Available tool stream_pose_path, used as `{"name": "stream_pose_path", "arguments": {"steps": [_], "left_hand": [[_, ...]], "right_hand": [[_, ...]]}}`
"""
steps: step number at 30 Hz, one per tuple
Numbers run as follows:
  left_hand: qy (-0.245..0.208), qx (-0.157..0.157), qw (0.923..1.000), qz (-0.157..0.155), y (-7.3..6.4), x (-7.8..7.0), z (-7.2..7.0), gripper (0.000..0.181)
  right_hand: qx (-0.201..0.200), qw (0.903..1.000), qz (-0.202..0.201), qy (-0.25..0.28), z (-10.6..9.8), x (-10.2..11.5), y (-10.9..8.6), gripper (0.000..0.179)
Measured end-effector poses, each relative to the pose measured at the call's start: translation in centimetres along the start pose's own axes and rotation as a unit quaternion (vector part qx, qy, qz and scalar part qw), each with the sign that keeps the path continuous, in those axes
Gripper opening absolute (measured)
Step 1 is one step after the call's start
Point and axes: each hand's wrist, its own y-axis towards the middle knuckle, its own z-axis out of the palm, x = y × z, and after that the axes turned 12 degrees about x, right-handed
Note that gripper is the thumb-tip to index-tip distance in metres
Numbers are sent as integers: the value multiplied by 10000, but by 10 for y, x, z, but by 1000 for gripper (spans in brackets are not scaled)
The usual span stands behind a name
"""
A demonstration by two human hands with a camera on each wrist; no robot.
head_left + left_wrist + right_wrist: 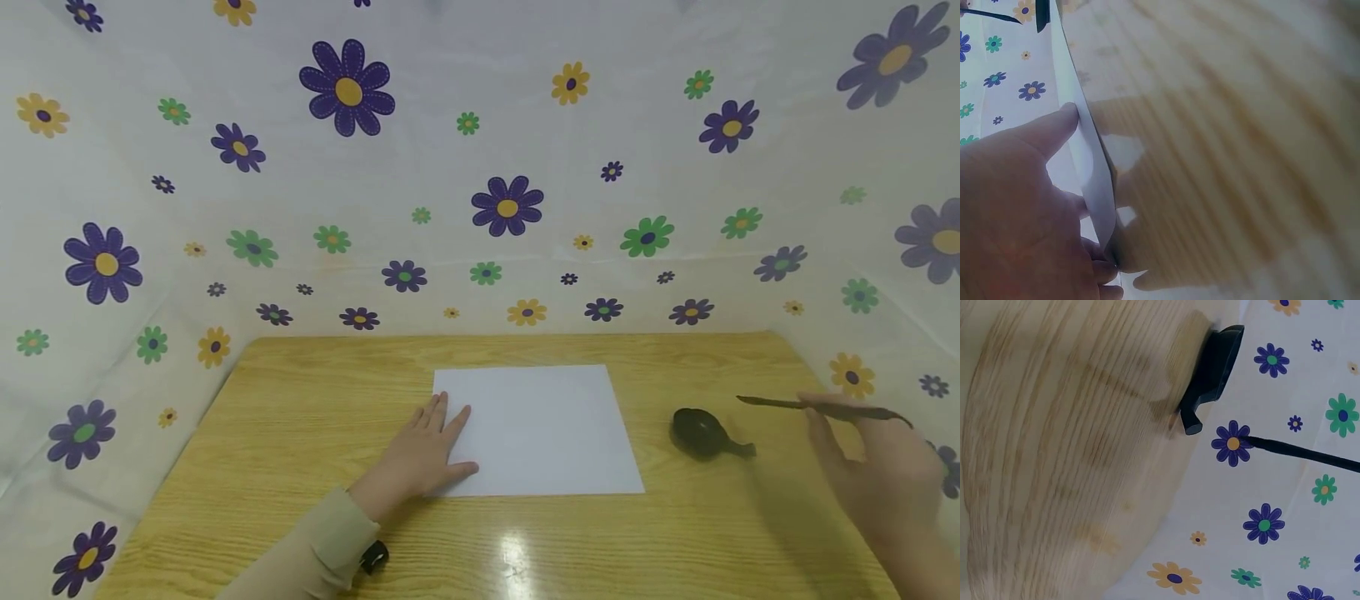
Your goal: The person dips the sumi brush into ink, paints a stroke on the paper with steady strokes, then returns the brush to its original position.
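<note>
A white sheet of paper (540, 433) lies on the wooden table. My left hand (423, 454) rests on its left side, fingers spread and straight. In the left wrist view the near edge of the paper (1092, 169) curls up slightly beside the thumb. Off to the right, my right hand (888, 471) is raised above the table and pinches a thin dark brush (780, 404), its pointed tip aimed left. Between paper and right hand sits a small black dish with a short handle (697, 433). The right wrist view shows the brush (1304, 454) near this dish (1213, 369); the holding fingers are outside that view.
The wooden table (300, 417) has light glare near its front. A white cloth with purple, yellow and green flowers (420, 167) hangs behind it and along both sides. A small black object (373, 557) shows beside the left sleeve.
</note>
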Motion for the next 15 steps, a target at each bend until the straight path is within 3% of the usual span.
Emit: {"name": "stream_pose_path", "arguments": {"steps": [5, 9, 15], "left_hand": [[52, 22, 10000, -18, 1, 0, 1, 88], [45, -60, 10000, -8, 2, 0, 2, 87], [151, -90, 9998, 31, 3, 0, 4, 89]], "right_hand": [[-311, 9958, 388, 765, 4, -4, -3, 65], [-588, 9914, 470, 1070, 7, -4, -4, 43], [-539, 9860, 756, 1387, 8, -1, -5, 20]]}}
